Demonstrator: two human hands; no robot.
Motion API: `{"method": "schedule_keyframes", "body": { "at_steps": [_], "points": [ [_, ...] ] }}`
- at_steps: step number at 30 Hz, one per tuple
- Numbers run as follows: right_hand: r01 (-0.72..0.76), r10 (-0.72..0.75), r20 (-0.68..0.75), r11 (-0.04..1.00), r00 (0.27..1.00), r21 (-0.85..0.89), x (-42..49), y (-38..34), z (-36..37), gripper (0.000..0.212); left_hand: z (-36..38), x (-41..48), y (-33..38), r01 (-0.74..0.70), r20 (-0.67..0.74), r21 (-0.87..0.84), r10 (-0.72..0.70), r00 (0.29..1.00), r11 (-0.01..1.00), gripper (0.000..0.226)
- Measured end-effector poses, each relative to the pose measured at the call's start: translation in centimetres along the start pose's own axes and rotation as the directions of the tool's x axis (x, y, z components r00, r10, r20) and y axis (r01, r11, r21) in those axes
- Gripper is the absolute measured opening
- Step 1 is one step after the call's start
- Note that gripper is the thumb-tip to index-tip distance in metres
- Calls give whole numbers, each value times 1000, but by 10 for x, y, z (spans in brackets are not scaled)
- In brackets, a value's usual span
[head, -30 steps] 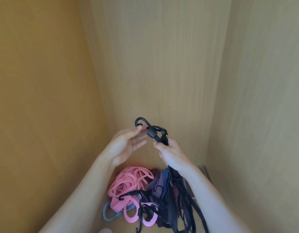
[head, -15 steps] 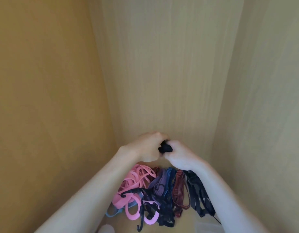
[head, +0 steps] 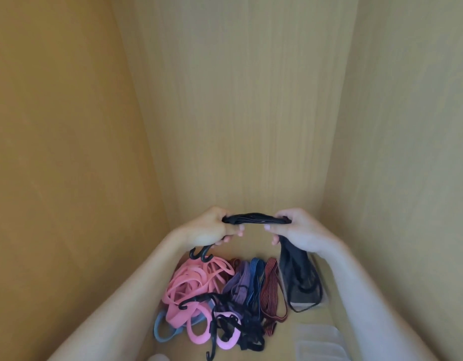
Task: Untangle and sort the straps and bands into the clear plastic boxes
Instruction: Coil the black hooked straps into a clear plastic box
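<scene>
Grips a black elastic strap bundle (head: 256, 219) stretched level between left hand (head: 212, 231) and right hand (head: 302, 230), both curled tight round its ends. Half a second back, held fists touching; now pulled apart. Lets two black plastic hooks (head: 201, 254) dangle under the left fist, and its dark loops hang from the right down to a clear plastic box (head: 325, 299) by the right wall. Below, in a tangled pile: one pink rubber band heap (head: 191, 280), one purple elastic band (head: 238, 282), one blue striped band (head: 255, 276), one red striped band (head: 270, 287). Second clear box (head: 320, 340) at bottom right, contents unreadable.
</scene>
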State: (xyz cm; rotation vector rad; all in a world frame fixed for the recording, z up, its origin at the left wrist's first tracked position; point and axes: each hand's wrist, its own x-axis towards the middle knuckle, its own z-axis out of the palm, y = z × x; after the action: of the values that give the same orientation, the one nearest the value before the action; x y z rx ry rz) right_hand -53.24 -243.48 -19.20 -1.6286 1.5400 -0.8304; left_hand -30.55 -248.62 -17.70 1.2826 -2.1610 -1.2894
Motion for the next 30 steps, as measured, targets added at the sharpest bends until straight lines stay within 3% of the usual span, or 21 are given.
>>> {"method": "schedule_keyframes", "body": {
  "at_steps": [2,7,10,13,17,23,27,30],
  "points": [
    [-16,16,9,997,1000,82,2,6,-1,15,-3,-1,-6,19,-13,-58,-20,1000,998,19],
    [-81,84,106,996,991,-37,5,12,1,16,-8,-2,-20,76,-24,-141,-80,997,987,20],
    [-95,96,116,995,989,-10,7,15,0,15,-10,-4,-23,94,-20,-173,-99,995,980,24],
    [-93,85,64,984,994,149,12,18,2,19,-4,-5,-26,119,-4,-204,-122,992,972,35],
    [-169,188,23,813,982,557,17,16,18,15,14,-1,-29,89,3,-282,-92,996,955,41],
    [-191,259,54,541,964,819,22,7,35,29,47,2,-24,52,60,-502,-25,998,863,56],
    [-130,311,-44,517,949,846,24,-10,41,35,65,6,-10,42,63,-548,-9,998,835,77],
    [-4,360,-233,550,904,835,23,-20,44,26,75,5,0,24,37,-606,-1,999,795,56]
  ]
}}
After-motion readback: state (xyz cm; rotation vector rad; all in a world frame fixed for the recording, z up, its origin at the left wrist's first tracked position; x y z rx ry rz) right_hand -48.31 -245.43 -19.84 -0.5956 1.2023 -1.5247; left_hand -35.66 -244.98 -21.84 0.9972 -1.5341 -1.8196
